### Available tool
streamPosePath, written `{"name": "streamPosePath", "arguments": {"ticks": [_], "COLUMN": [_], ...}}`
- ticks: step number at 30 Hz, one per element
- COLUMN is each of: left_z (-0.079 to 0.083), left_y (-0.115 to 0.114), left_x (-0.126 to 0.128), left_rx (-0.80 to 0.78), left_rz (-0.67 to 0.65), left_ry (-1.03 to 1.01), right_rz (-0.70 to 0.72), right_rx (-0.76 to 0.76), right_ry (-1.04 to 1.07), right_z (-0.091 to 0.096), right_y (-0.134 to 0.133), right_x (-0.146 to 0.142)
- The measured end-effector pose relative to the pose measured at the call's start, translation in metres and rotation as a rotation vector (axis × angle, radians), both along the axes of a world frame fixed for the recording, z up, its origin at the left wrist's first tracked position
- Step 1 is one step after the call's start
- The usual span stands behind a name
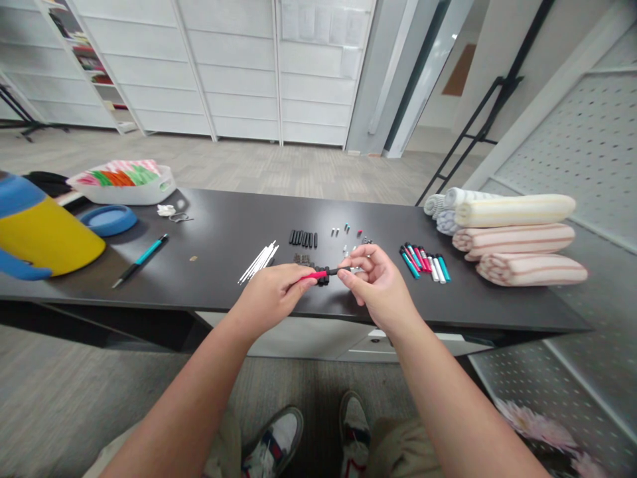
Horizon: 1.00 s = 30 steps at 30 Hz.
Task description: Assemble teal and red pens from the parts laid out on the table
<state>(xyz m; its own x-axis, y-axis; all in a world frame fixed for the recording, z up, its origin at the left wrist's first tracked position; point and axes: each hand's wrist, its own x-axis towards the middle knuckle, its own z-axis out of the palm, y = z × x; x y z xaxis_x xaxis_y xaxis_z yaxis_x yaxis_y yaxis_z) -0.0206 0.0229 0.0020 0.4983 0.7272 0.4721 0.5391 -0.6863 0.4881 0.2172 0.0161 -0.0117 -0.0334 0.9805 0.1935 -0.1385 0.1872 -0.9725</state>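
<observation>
One heaped basket (130, 194), held red pen (320, 274)

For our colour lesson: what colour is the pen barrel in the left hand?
The barrel is pinkish red; see head view.

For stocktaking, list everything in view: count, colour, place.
pen piece: one, red and black, held
short tubes: several, black, centre
small parts: several, mixed, centre
thin sticks: several, white, centre-left
barrels: about ten, teal, red, white, right
pen: one, teal and black, left
basket: one, white, left
container: one, yellow and blue, left
round item: one, blue, left
rolled towels: several, pale, right
table: one, dark, centre
shelving: several, white, background
shoes: two, whitish, below
left hand, right hand: one each, bare, centre
</observation>
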Motion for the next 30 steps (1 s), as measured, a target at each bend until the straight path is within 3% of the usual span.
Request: {"name": "streamPosePath", "arguments": {"ticks": [30], "left_z": [-0.0002], "left_y": [-0.002], "left_x": [0.0008], "left_rx": [-0.023], "left_rz": [-0.049], "left_ry": [-0.011], "right_rz": [0.054], "right_rx": [-0.01], "right_ry": [-0.141], "right_z": [0.0072], "right_y": [-0.0051], "right_x": [-0.0042]}}
